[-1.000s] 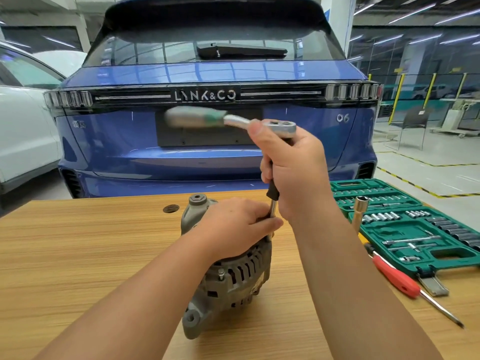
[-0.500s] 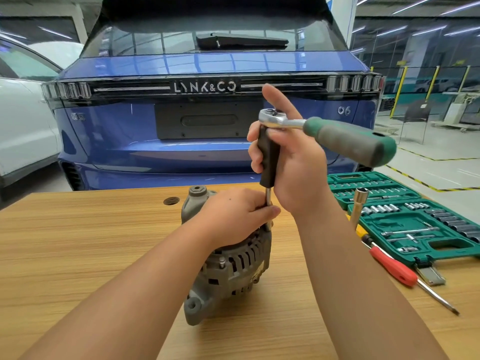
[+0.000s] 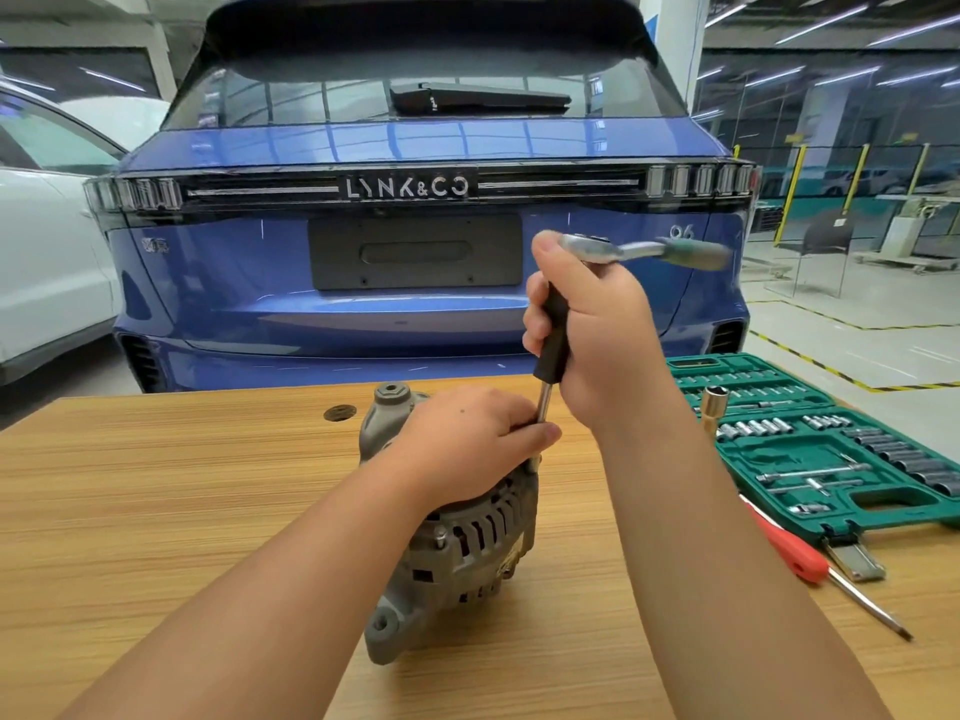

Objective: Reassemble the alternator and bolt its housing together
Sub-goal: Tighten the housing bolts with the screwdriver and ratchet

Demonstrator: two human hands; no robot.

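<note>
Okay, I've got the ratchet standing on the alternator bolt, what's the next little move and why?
Probably swing the ratchet handle through another stroke. Your right hand grips the black extension upright, your left hand steadies the shaft on the alternator, and the green handle is blurred mid-turn. Whether the bolt is seated is hidden.

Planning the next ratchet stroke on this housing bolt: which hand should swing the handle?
Right. The right hand already grips the extension's black sleeve just under the ratchet, while the left hand grips the alternator and steadies the shaft.
</note>
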